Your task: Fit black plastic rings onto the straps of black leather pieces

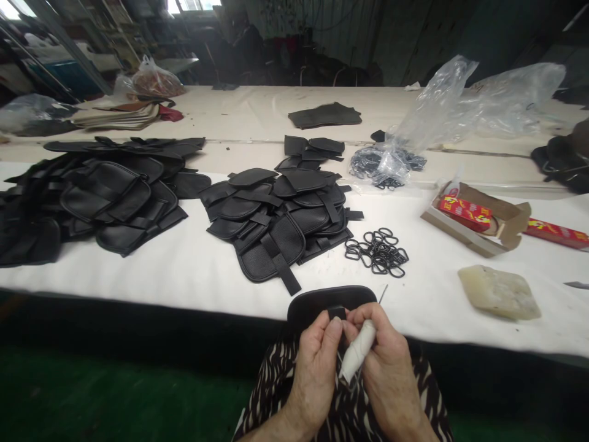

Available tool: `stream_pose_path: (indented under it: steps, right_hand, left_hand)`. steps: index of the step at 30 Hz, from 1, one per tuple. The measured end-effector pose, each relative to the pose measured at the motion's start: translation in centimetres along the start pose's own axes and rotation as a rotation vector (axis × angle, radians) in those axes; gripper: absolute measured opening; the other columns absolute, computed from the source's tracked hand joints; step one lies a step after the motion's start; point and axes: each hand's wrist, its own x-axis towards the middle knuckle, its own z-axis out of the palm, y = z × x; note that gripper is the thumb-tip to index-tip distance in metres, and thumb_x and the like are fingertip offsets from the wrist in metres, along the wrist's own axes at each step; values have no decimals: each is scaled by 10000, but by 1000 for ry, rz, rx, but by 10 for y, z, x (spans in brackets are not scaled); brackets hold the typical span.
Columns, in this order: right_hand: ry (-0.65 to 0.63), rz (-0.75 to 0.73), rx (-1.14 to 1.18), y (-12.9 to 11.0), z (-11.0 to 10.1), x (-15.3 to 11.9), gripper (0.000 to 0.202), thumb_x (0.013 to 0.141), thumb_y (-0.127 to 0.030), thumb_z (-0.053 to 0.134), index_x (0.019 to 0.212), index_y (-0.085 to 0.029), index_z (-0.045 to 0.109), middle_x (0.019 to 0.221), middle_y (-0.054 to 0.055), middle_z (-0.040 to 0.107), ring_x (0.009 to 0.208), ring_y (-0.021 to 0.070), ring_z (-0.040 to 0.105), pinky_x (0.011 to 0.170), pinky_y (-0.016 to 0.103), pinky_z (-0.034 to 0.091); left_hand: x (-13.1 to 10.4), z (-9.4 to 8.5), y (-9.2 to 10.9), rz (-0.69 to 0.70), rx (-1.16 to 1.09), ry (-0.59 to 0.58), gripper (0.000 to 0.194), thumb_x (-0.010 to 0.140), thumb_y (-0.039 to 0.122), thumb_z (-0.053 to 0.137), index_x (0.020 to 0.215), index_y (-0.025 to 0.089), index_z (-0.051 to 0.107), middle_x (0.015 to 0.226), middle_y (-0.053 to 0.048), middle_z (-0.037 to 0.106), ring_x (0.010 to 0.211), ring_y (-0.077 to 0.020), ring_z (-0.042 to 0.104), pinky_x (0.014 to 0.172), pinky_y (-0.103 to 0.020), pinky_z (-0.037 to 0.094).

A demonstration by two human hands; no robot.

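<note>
A black leather flap with a rounded edge (317, 302) rests at the table's front edge, over my lap. My left hand (317, 356) pinches the short black strap (337, 313) on it between thumb and fingers. Close against it, my right hand (389, 359) is closed around an awl with a white-wrapped handle (358, 350); its thin metal shaft sticks out above the knuckles, pointing up and right. The right fingertips meet the left ones at the strap, and what lies between them is partly hidden. Just beyond is a heap of black D-rings (380, 250).
Piles of similar black flaps (271, 227) lie ahead and at left (110, 190). Rightward are a yellowish wax-like block (499, 291), an open cardboard box (506, 230) holding a red packet, and a blade tip (576, 285). Clear plastic bags (483, 104) lie farther back.
</note>
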Motion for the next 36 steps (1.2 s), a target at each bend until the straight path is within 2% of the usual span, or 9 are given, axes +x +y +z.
stream_pose_path:
  steps: [4,11,16,22,28,32,36]
  right_hand:
    - [-17,-11,-5,-2,0,0,174,863,-337,524,746,-213,494,669,-40,556,564,112,521,507,195,428]
    - [-6,-45,-65,-5,0,1,171,864,-309,499,727,-212,465,622,-50,528,531,104,494,487,188,411]
    - [-22,-64,-86,-5,1,2,185,870,-314,475,715,-217,447,598,-54,497,521,105,465,471,187,397]
    - [-23,-58,-91,-3,2,3,194,869,-313,483,706,-217,438,573,-57,481,505,103,449,451,185,384]
    - [-14,-69,-110,0,6,2,196,879,-297,487,706,-215,446,595,-50,519,513,100,493,468,183,404]
    - [11,-162,-127,9,6,-2,160,892,-263,483,740,-212,475,701,-15,600,570,107,563,512,184,448]
    - [35,-370,-121,18,3,-5,84,866,-167,506,800,-217,491,855,31,626,769,147,637,657,215,505]
  left_hand:
    - [0,1,-4,-29,16,-3,269,838,410,527,838,164,635,804,-32,622,771,-158,542,679,-219,434]
    - [1,2,-6,-41,0,-4,309,821,449,538,730,156,573,642,21,500,591,-99,416,557,-195,374]
    - [3,2,-6,-62,-43,-1,335,790,484,566,717,157,575,652,10,520,608,-109,431,555,-200,361]
    - [5,0,-7,-58,-54,19,350,773,482,590,649,155,571,577,28,476,539,-92,379,503,-201,321]
    - [7,-3,-8,-75,-129,50,317,720,454,657,645,148,623,565,16,534,533,-104,430,513,-209,346]
    - [9,-4,-6,-94,-146,36,300,731,437,651,685,140,658,583,3,575,559,-117,483,547,-216,381]
    - [11,-5,-4,-104,-183,30,313,717,436,663,769,128,689,634,-26,623,630,-150,547,602,-234,424]
